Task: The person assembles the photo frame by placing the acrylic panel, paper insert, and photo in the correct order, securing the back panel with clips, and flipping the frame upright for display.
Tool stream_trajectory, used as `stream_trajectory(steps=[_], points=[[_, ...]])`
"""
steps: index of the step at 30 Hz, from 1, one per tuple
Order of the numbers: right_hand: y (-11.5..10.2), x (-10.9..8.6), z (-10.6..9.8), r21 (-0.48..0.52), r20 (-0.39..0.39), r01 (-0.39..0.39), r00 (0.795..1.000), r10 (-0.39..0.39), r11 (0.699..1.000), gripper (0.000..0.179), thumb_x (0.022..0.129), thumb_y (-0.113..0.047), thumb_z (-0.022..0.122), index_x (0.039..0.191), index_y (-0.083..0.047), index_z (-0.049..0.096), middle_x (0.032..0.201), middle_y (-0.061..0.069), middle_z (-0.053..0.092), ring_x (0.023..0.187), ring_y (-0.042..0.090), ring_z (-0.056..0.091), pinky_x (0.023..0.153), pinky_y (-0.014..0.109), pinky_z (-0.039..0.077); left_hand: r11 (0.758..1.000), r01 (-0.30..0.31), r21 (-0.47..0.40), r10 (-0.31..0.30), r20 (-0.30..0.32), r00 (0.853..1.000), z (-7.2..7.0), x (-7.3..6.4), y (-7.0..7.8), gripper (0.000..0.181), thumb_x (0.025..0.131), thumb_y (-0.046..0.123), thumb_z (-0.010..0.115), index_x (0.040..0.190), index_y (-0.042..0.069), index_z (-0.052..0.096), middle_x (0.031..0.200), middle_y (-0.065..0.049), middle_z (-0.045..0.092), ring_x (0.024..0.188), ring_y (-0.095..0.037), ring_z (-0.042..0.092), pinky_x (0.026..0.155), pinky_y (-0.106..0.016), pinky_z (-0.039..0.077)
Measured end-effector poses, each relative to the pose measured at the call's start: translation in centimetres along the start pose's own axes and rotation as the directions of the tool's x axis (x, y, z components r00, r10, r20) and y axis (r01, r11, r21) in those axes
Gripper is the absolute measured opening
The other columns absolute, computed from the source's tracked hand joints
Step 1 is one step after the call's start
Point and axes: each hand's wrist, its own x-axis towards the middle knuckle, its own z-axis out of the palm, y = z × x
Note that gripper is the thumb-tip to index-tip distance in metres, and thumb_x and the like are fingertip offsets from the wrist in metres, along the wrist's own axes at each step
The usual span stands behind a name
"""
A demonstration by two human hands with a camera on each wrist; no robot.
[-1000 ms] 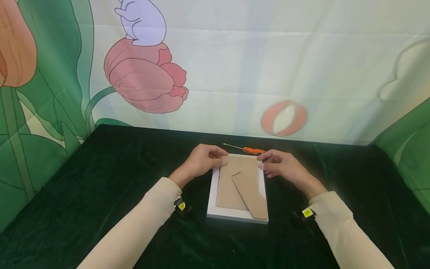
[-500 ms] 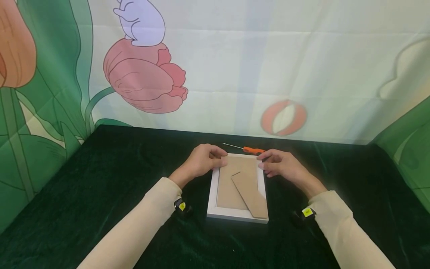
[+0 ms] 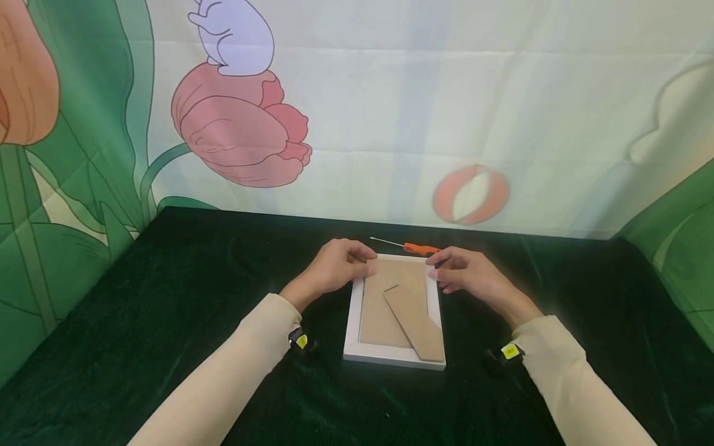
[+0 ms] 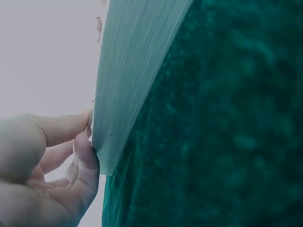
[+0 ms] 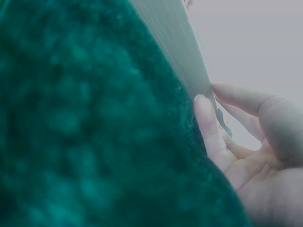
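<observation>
A white picture frame (image 3: 385, 354) lies face down on dark green cloth, its brown backing board (image 3: 379, 319) upward. The brown stand leg (image 3: 419, 331) slants across the board to the near right corner. At the far left corner my left hand (image 3: 339, 265) grips the frame, thumb on the back and fingers at the far edge. My right hand (image 3: 475, 275) holds the far right corner between thumb and fingers. The left wrist view shows thumb and fingertips against the frame's pale side (image 4: 128, 71). In the right wrist view, fingertips meet the opposite side (image 5: 182, 47).
Just beyond the frame lies a screwdriver (image 3: 419, 249) with an orange handle, its shaft pointing left and its handle end beside the right fingers. Green velvet cloth (image 3: 223, 297) covers the table. Behind it hangs a printed curtain (image 3: 357, 124) with flowers.
</observation>
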Motion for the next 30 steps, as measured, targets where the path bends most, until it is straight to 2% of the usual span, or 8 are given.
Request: stream_trajectory(steps=[9, 13, 30], points=[[-0.06, -0.03, 0.09, 0.012, 0.002, -0.008, 1.0, 0.008, 1.0, 0.046, 0.099, -0.036, 0.077, 0.136, -0.011, 0.065, 0.121, 0.012, 0.069, 0.096, 0.031, 0.07, 0.091, 0.038, 0.06, 0.997, 0.022, -0.071, -0.022, 0.006, 1.0, 0.01, 0.06, -0.34, 0.028, 0.099, 0.012, 0.077, 0.126, 0.007, 0.074, 0.111, -0.008, 0.07, 0.095, -0.026, 0.068, 0.086, -0.033, 0.062], [0.04, -0.01, 0.07, 0.002, 0.0, -0.011, 1.0, 0.011, 1.0, 0.048, 0.099, -0.039, 0.077, 0.136, -0.012, 0.065, 0.124, 0.012, 0.069, 0.098, 0.031, 0.07, 0.09, 0.038, 0.06, 0.997, 0.023, -0.079, -0.021, 0.017, 1.0, 0.01, 0.2, -0.34, 0.027, 0.099, 0.012, 0.076, 0.126, 0.007, 0.073, 0.11, -0.008, 0.07, 0.094, -0.026, 0.067, 0.085, -0.034, 0.062], [0.35, 0.25, -0.09, 0.016, 0.005, -0.001, 1.0, 0.001, 1.0, 0.05, 0.098, -0.039, 0.079, 0.136, -0.011, 0.065, 0.117, 0.012, 0.071, 0.096, 0.031, 0.072, 0.09, 0.037, 0.061, 0.993, 0.046, -0.113, -0.04, 0.058, 0.998, -0.22, 0.54, -0.57, 0.028, 0.099, 0.012, 0.076, 0.127, 0.006, 0.072, 0.113, -0.01, 0.067, 0.097, -0.027, 0.066, 0.09, -0.034, 0.061]])
